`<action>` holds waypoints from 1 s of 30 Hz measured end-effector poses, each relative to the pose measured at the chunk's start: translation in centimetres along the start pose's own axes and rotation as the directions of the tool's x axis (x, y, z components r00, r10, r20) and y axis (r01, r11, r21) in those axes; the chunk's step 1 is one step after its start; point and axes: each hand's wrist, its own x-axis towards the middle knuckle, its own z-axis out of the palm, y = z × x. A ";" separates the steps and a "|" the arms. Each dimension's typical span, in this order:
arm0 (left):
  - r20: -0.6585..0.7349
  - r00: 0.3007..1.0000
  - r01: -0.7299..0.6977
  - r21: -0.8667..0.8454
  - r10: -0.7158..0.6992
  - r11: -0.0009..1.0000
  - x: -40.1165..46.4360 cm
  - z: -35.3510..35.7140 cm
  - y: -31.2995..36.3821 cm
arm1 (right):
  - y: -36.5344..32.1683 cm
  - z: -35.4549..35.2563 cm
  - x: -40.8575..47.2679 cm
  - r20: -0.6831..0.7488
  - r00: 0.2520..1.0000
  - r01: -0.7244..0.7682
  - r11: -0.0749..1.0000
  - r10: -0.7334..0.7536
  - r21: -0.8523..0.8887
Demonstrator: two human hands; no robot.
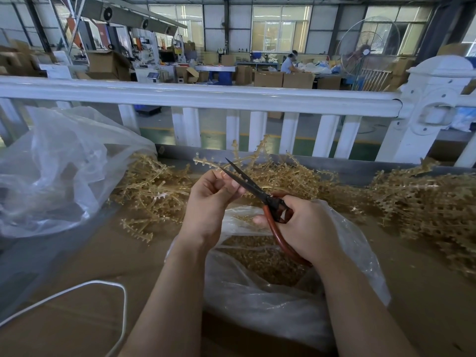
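Cardboard bench (77, 253) — right hand (306, 225) grips scissors (252, 188); left hand (206, 199) pinches sprue (206, 162); factory hall (231, 27) beyond

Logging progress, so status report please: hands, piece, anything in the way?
Left hand pinches plastic branch. Right hand grips scissors, blades open at the branch. Open bag below; nothing blocks blades.

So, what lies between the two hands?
Head view: the scissors bridge that gap, blades at the plastic branch the left hand pinches, handles in the right hand; a clear bag lies below.
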 end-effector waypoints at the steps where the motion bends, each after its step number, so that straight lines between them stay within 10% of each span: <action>1: -0.003 1.000 0.004 -0.002 -0.004 1.000 0.0 0.0 0.0 | 0.0 0.0 0.0 0.003 1.000 -0.002 1.000 0.002 0.008; 30: 0.035 0.999 -0.001 0.013 0.000 1.000 -0.5 0.4 0.5 | 0.6 0.3 0.2 -0.098 0.992 0.070 0.995 -0.076 -0.070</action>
